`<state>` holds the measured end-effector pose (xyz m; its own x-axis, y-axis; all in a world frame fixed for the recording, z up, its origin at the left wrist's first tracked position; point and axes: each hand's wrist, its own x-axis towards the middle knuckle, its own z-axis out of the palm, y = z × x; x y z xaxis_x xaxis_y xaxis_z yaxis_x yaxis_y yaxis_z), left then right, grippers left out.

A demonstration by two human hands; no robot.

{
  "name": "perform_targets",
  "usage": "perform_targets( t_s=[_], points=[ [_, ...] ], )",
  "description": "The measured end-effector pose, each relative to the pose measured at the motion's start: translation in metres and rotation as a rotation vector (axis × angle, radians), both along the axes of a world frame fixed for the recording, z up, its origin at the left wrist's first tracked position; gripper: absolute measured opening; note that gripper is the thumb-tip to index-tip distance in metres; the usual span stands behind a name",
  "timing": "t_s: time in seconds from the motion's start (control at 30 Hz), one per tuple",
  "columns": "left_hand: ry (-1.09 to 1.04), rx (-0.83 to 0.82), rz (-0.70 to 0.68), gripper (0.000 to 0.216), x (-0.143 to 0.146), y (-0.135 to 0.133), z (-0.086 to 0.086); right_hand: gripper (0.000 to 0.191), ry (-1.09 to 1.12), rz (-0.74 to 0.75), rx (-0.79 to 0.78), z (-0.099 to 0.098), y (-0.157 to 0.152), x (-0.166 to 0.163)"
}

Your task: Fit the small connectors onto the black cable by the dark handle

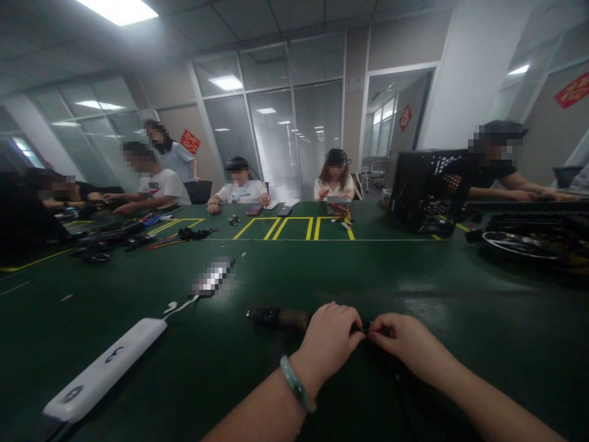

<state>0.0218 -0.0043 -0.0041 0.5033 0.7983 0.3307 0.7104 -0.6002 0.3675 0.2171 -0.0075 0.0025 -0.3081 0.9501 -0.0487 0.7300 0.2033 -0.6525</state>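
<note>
My left hand point(330, 339), with a green bangle at the wrist, is curled into a pinch near the front middle of the green table point(322, 270). My right hand point(401, 341) meets it fingertip to fingertip, also pinched. Between the fingertips sits a small dark part point(367, 329), too small to name. A dark cylindrical tool point(278, 318) lies on the table just left of my left hand, partly hidden behind it.
A white power bank point(105, 370) with a cable lies front left, leading to a blurred phone point(212, 277). Several people sit round the far side. A black crate point(426, 187) stands at back right, with cables point(529, 239) beside it and tools point(119, 236) at left.
</note>
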Motion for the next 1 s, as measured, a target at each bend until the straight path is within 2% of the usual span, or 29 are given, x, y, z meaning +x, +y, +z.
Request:
perform_targets(
  t_s=[0.4, 0.63, 1.0],
  points=[
    [0.052, -0.002, -0.081, 0.006, 0.0005, -0.0006, 0.0035, 0.019, -0.039, 0.021, -0.015, 0.0022, -0.0007, 0.0021],
    [0.033, -0.002, -0.027, 0.016, 0.0011, -0.0029, 0.0045, 0.018, -0.043, -0.013, -0.022, 0.0038, -0.0016, -0.0001],
    [-0.017, 0.004, -0.024, 0.014, 0.0020, -0.0036, 0.0024, 0.017, 0.002, -0.002, 0.012, -0.0029, -0.0002, -0.0008]
  ],
)
